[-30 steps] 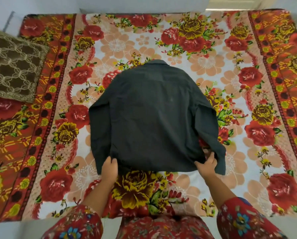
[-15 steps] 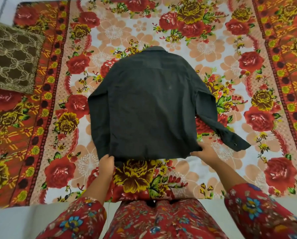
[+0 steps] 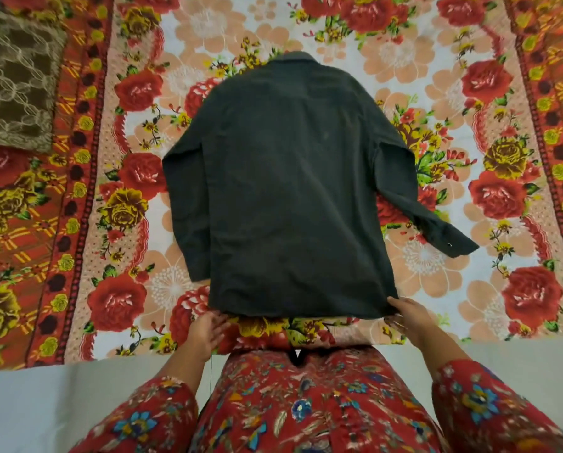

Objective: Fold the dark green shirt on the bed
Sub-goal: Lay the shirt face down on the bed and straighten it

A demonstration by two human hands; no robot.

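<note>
The dark green shirt point(image 3: 290, 191) lies flat on the bed, back side up, collar at the far end and hem toward me. Its left sleeve runs down along the body; its right sleeve angles out to the right, cuff near the white flower. My left hand point(image 3: 208, 331) rests just below the hem's left corner, fingers spread, holding nothing. At the hem's right corner is my right hand point(image 3: 407, 315), fingers apart, fingertips touching the fabric edge without gripping it.
A floral red, orange and white bedsheet point(image 3: 469, 289) covers the bed. A brown patterned cushion point(image 3: 15, 83) lies at the far left. The bed's near edge runs just in front of my body, with pale floor on both sides.
Both hands have let go of the hem and opened. The right sleeve has swung outward to the right and settled flat. The shirt now lies smoothed on the sheet.
</note>
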